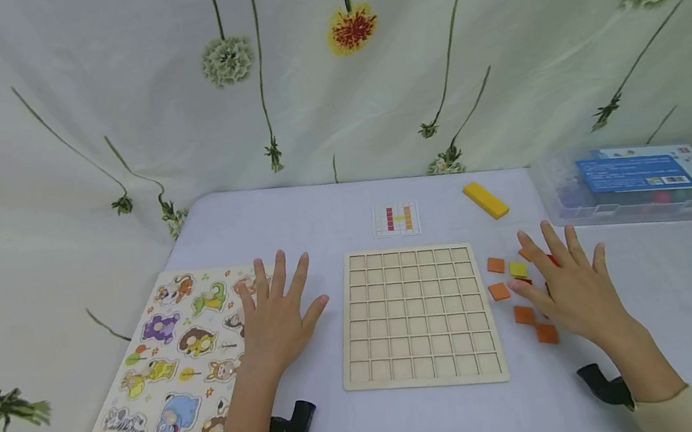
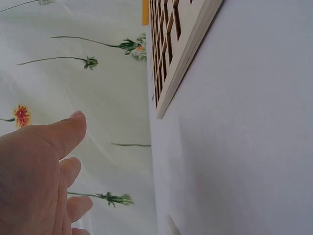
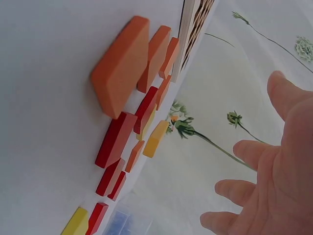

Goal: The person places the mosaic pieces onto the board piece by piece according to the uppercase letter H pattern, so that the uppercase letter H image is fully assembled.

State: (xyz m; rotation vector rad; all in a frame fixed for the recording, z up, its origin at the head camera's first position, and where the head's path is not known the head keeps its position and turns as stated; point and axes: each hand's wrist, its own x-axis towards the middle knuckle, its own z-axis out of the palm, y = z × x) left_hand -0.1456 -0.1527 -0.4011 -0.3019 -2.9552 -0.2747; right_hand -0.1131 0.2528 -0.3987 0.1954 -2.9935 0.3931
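My left hand point(image 1: 278, 324) hovers with spread fingers over the right edge of an animal puzzle board point(image 1: 152, 358), holding nothing. My right hand point(image 1: 570, 288) is likewise spread and holds nothing. Beneath and beside it lie several small square tiles: orange ones point(image 1: 496, 264), red ones point(image 3: 116, 139) and yellow ones point(image 1: 518, 269). The right wrist view shows these tiles flat on the table, apart from the fingers. Between the hands sits a wooden grid board point(image 1: 416, 318) with bare square cells. Part of the tile group is hidden under my right hand in the head view.
Behind the grid board lies a small printed card point(image 1: 396, 219) with red and orange squares. A yellow bar-shaped block point(image 1: 485, 200) rests to its right. At the back right stands a clear plastic box point(image 1: 639, 183) with a blue label. A flowered cloth point(image 1: 325, 96) hangs behind the table.
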